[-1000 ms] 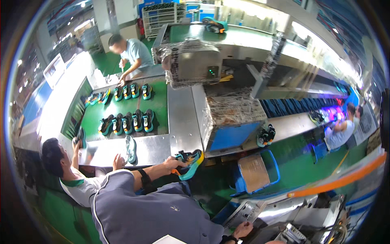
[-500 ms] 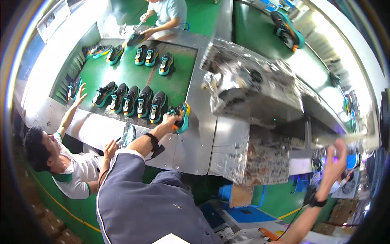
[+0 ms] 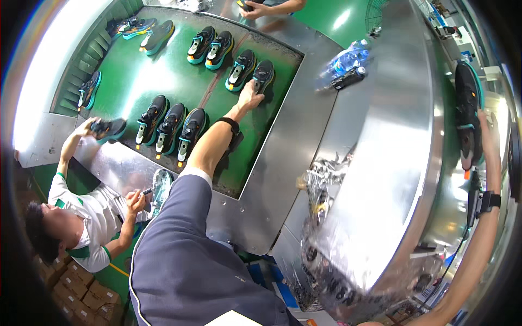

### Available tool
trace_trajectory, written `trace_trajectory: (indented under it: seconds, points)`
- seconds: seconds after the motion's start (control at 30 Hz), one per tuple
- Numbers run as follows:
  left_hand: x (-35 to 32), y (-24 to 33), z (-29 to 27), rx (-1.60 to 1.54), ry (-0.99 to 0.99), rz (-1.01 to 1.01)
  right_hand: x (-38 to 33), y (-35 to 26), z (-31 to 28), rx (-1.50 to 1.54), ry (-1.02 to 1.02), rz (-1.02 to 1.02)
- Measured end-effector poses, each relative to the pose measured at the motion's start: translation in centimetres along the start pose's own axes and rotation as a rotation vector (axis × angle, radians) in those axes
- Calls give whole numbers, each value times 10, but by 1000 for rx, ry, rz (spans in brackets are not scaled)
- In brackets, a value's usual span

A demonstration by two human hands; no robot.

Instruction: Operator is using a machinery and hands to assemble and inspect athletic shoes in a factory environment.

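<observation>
With our left grip (image 3: 251, 98) we pinch the near end of a dark shoe (image 3: 265, 73) by the far right corner of the green-topped table (image 3: 244, 146), just beside a second shoe (image 3: 240, 70). Our right grip (image 3: 486, 133) lies along a black shoe (image 3: 466, 100) well beyond the table's right edge; we cannot tell whether it is spread or pinching. Three shoes (image 3: 172, 127) stand near the table's near edge.

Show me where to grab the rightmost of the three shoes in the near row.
I'd probably grip that shoe by its near end, around the orange tab, from the near side and above: that end lies uncovered, while a neighbouring shoe crowds its left and the person's left forearm its right.
</observation>
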State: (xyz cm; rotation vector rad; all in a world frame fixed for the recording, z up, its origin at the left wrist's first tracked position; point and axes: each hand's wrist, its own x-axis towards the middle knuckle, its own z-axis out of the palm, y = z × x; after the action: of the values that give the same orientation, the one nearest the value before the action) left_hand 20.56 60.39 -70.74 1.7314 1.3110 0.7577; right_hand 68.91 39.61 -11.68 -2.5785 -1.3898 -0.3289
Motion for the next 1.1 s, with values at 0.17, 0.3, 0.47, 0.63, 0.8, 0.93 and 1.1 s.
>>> trace_trajectory:
  seconds: [0.17, 0.3, 0.47, 0.63, 0.8, 0.93, 1.1]
  points:
    - [-100, -33, 6, -67, -66, 149, 11, -67, 24, 9, -144, -45]
    - [-225, -21, 4, -241, -249, -24, -2, -139, 36, -217, -85, -339]
    - [-398, -77, 19, -404, -651, -280, -70, -181, 21, 230, -33, -440]
    - [-401, 110, -38, -631, -1283, -345, -150, -145, -25, -47, 301, -307]
    - [-413, 228, -52, -931, -1839, -264, -292, -125, -136, 78, 636, -366]
    - [-446, 351, -48, -1201, -2010, 213, -449, -92, -182, 597, 650, -180]
    - [-547, 447, -40, -1263, -1956, -53, -652, -111, -186, 1147, 728, 293]
